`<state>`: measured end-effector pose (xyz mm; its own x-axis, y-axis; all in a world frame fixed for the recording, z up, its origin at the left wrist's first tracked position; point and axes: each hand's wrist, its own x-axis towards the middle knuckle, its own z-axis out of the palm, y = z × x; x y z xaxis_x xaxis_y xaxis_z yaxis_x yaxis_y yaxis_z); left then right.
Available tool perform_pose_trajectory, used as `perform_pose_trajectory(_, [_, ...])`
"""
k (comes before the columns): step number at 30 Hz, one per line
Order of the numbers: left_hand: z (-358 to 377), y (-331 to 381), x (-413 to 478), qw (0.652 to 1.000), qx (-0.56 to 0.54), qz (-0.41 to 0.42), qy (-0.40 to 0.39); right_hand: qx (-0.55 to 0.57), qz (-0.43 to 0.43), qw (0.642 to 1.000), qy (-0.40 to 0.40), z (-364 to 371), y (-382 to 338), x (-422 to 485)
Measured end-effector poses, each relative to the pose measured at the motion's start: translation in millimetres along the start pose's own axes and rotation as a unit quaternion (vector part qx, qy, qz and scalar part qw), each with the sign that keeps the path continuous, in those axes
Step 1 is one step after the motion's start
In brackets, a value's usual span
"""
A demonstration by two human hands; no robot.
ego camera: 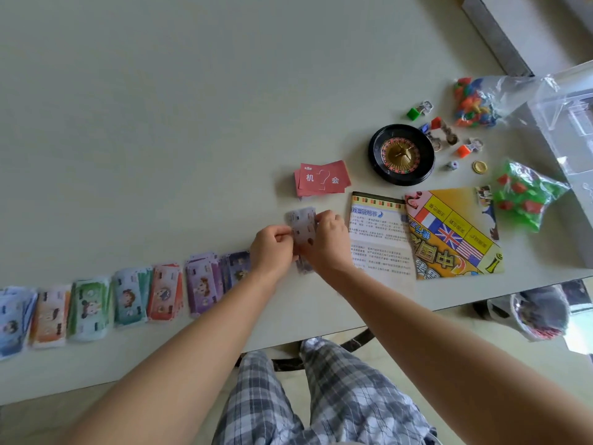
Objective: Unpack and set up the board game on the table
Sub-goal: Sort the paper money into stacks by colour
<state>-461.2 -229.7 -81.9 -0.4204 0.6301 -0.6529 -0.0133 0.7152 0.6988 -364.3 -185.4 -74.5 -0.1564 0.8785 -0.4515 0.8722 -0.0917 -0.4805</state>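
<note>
A thin stack of pale lilac play notes (301, 228) is at the centre of the frame, held from both sides. The left hand (272, 248) pinches its left edge and the right hand (329, 242) curls round its right edge, the two hands close together. The likeliest slip is that the notes fan out of so light a pinch and scatter onto the nearest purple pile (236, 268), the end of the sorted money row running to the lower left, which would mix the denominations. The instruction sheet (380, 242) lies just beside the right wrist and could be dragged toward the near edge of the table (160, 123). A careless sweep would scatter the red chance cards (322, 178), loosely squared above the hands.
</note>
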Motion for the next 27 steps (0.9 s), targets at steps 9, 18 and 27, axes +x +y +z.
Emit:
perform_pose_trajectory(9, [-19.1,10.9,4.0,0.971,0.212,0.107,0.031,-0.094,0.004,0.995,0.015,1.7,-16.4,0.3])
perform_pose_trajectory(18, [-40.1,14.4,16.2,0.934,0.302,0.189,-0.034,-0.029,0.055,0.998,0.023,18.2,-26.0,-5.7])
perform_pose_trajectory(27, [-38.2,8.5,14.3,0.907,0.343,0.224,-0.096,0.024,0.098,0.987,0.128,19.2,-7.6,-11.8])
